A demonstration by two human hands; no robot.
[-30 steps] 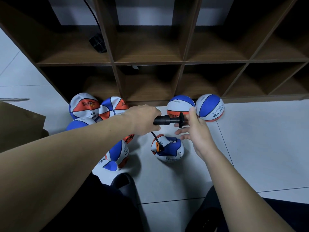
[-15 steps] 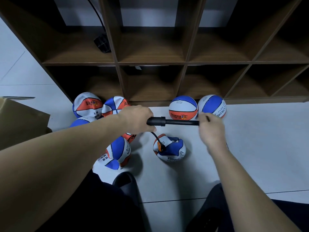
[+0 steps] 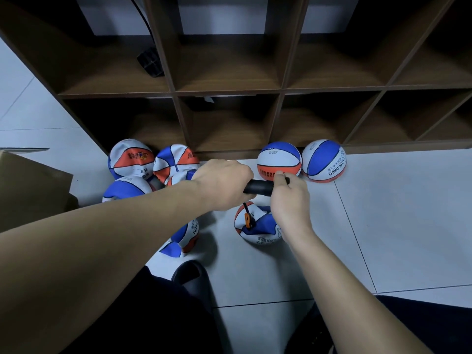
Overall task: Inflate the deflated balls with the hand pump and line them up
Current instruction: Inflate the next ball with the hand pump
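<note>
Both hands are gripping the hand pump (image 3: 258,186): left hand (image 3: 224,182) wrapping the barrel, right hand (image 3: 290,198) clenching the handle. Crumpled ball (image 3: 258,224) is sitting just below the pump, hose attached. Two round balls (image 3: 301,160) are lining up beyond it; limp pile (image 3: 143,172) left of it is waiting.

Pump (image 3: 258,186) handle back in, compressed.

A storage corner, likely in a school or sports room. Dark wooden cubby shelves (image 3: 229,90) fill the upper frame above pale floor tiles (image 3: 398,226), with small children's basketballs (image 3: 323,160) along their base.
</note>
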